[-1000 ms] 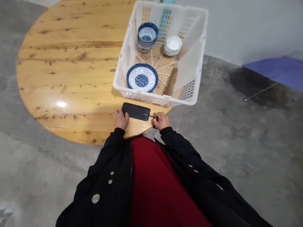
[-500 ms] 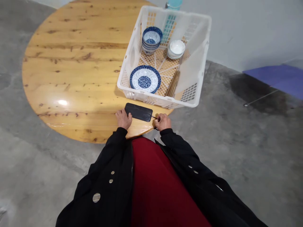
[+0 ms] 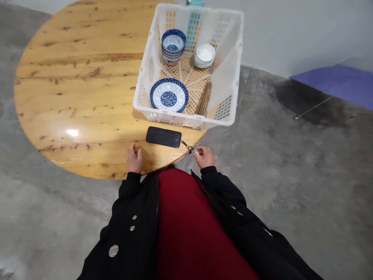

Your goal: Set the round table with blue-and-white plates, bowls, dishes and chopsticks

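A black smartphone (image 3: 163, 137) lies flat, dark screen up, near the front edge of the round wooden table (image 3: 87, 89). At its right end a small metal clasp with a dark cord (image 3: 188, 146) lies by the table's rim. My right hand (image 3: 205, 157) is just right of the clasp, thumb and fingers apart and seemingly holding nothing. Left of the phone, my left hand (image 3: 135, 159) is by the front edge, fingers loosely curved and apart, nothing in it.
Behind the phone stands a white plastic basket (image 3: 186, 121). In it are stacked blue-patterned bowls (image 3: 174, 46), a blue-rimmed plate (image 3: 169, 95), small white bowls (image 3: 204, 55) and chopsticks (image 3: 204, 99). A purple umbrella (image 3: 335, 83) is on the floor at right.
My left hand has let go of the phone and drawn back left. The right hand has released the clasp and moved slightly right. The whole view has shifted a little.
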Demonstrator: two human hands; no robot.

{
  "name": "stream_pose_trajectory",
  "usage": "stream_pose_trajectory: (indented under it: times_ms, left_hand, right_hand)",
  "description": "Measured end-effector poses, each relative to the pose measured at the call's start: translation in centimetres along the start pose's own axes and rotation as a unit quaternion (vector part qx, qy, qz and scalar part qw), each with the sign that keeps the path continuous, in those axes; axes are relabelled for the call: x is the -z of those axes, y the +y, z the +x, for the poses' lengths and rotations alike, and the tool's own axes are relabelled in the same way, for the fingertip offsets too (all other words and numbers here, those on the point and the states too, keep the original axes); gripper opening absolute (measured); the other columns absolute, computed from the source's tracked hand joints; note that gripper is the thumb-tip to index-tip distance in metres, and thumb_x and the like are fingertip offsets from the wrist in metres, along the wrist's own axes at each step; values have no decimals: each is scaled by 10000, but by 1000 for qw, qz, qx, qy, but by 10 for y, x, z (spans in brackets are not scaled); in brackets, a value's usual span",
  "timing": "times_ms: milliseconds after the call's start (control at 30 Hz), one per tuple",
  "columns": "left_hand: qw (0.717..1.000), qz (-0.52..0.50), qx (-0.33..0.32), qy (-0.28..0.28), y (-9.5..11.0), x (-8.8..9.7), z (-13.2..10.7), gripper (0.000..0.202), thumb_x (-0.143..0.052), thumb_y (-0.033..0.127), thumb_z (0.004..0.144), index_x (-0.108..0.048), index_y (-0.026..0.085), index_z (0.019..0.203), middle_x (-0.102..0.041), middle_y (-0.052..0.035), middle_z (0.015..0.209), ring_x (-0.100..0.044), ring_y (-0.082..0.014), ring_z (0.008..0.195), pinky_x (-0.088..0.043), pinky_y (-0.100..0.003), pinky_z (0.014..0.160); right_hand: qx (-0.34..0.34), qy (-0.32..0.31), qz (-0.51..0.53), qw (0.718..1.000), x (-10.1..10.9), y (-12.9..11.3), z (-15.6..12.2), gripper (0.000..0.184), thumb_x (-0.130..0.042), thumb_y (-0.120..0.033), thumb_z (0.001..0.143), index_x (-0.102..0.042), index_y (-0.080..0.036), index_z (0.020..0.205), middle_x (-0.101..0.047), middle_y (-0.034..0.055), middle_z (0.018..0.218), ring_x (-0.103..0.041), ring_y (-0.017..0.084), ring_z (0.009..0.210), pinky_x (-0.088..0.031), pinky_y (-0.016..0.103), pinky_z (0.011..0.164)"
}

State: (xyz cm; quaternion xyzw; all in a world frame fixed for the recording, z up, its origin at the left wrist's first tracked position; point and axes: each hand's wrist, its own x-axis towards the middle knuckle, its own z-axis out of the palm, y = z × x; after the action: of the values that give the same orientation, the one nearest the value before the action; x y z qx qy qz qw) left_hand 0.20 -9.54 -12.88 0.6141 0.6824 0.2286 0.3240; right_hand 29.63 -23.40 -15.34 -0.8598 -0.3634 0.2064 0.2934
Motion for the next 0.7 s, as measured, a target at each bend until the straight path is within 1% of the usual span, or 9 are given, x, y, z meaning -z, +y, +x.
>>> stream_pose_trajectory:
  times_ms: [133, 233, 333, 500, 600, 700]
  left_hand:
    - [998, -30, 47, 31, -15, 19, -19, 416, -524, 350, 860, -608, 159, 1220, -615, -149, 1197, -638, -240, 1052, -537, -379, 911]
    - [997, -33, 65, 29, -19, 28, -34, 396, -529, 379, 858, -642, 166, 1172, -634, -135, 1178, -656, -226, 1011, -540, -368, 908]
    - [997, -27, 65, 22, -16, 34, -48, 363, -525, 375, 857, -671, 173, 1122, -658, -117, 1115, -666, -217, 974, -542, -365, 909]
    - [998, -9, 67, 16, -11, 45, -75, 368, -528, 409, 847, -688, 180, 1086, -672, -108, 1079, -664, -225, 948, -562, -376, 869]
    - [996, -4, 86, 21, -20, 54, -96, 394, -533, 446, 833, -687, 164, 1061, -663, -122, 1070, -668, -231, 941, -564, -395, 883]
    - [993, 9, 116, 38, -36, 62, -120, 422, -514, 472, 847, -677, 164, 1085, -637, -136, 1103, -683, -221, 910, -585, -379, 839]
  right_hand:
    - [-63, -17, 44, 997, 1, 31, -11, 294, -490, -379, 758, -678, -175, 855, -715, 100, 794, -672, 250, 749, -536, 373, 768]
    - [-77, -38, 81, 993, 0, 41, -17, 280, -485, -385, 749, -669, -194, 841, -709, 69, 739, -678, 241, 718, -542, 351, 724]
    - [-53, -57, 98, 992, 0, 37, -20, 297, -485, -406, 765, -671, -198, 866, -717, 63, 761, -684, 232, 715, -537, 334, 703]
    - [9, -100, 77, 992, 1, 17, -28, 305, -457, -395, 812, -681, -198, 874, -729, 57, 752, -673, 214, 687, -522, 316, 704]
    - [28, -129, 60, 989, -4, 9, -34, 305, -454, -386, 825, -691, -202, 875, -733, 53, 749, -674, 217, 684, -510, 314, 697]
    - [54, -167, 67, 982, -14, 4, -38, 275, -471, -347, 820, -697, -210, 895, -747, 53, 808, -690, 221, 733, -504, 310, 712]
